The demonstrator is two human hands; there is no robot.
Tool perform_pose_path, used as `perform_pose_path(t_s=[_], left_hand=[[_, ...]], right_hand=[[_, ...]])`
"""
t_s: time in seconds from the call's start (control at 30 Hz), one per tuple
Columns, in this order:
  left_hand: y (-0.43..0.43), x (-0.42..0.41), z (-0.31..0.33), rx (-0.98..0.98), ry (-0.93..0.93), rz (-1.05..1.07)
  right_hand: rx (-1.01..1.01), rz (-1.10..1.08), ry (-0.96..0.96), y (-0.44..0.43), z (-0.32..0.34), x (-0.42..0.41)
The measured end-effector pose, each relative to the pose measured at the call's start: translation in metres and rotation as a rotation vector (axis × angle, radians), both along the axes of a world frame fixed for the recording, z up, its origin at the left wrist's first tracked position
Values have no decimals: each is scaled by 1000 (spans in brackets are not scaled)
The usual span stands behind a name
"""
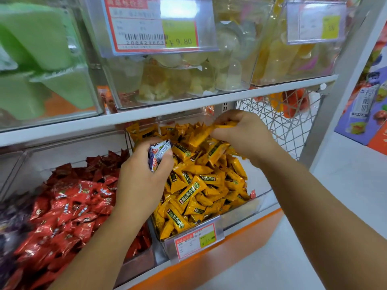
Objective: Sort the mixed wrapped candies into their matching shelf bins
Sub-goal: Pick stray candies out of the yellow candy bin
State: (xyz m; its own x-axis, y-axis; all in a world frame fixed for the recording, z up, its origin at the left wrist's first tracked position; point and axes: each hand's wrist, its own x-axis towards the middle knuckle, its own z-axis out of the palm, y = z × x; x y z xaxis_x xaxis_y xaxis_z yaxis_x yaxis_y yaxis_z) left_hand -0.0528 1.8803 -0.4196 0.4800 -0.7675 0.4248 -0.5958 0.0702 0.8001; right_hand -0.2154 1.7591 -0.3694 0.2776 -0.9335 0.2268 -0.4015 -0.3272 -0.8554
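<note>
My left hand (144, 176) grips purple-white candies (159, 151) at 9 o'clock of the yellow bin (238, 208). My right hand (247, 135) pinches a yellow candy (222, 124) at 1 o'clock of it.

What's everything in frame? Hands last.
yellow candies: many, yellow, lower right bin
red candies: many, red, bin to its left
purple candies: several, purple, far left edge, blurred
purple-white candies: count unclear, purple-white, over yellow bin's left edge
held yellow candy: at least one, yellow, over bin's back
green tubs: several, green, upper left bin
jelly cups: many, clear, upper middle bin
price tags: three, red-edged, bin fronts
wire basket: one, white, right of yellow bin
left hand: one, grips purple-white candies
right hand: one, pinches held yellow candy
</note>
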Motion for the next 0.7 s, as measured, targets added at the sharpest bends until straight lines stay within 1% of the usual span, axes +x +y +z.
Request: perform_pose_path(t_s=[0.1,0.13,0.17,0.2,0.27,0.3,0.33,0.4,0.5,0.7], left_hand=[[1,2,-1,-16,37,9],[1,2,-1,-20,49,11],[1,2,-2,-23,62,12],[1,3,-2,-25,72,13],[0,4,-2,-19,72,13],[0,4,-2,-11,65,10],[0,5,-2,-4,59,6],[1,5,-2,3,51,-1],[1,5,-2,10,39,-2],[1,3,-2,20,12,1]], right_hand=[[5,49,-87,4,-7,30],[2,91,-82,6,-13,41],[-14,143,-28,8,-20,50],[-25,201,71,10,-26,55],[51,317,262,12,-24,51],[118,357,304,12,-17,42],[163,383,306,9,-10,31],[156,424,348,1,1,7],[136,398,536,-8,12,-21],[109,343,1064,-1,7,-43]])
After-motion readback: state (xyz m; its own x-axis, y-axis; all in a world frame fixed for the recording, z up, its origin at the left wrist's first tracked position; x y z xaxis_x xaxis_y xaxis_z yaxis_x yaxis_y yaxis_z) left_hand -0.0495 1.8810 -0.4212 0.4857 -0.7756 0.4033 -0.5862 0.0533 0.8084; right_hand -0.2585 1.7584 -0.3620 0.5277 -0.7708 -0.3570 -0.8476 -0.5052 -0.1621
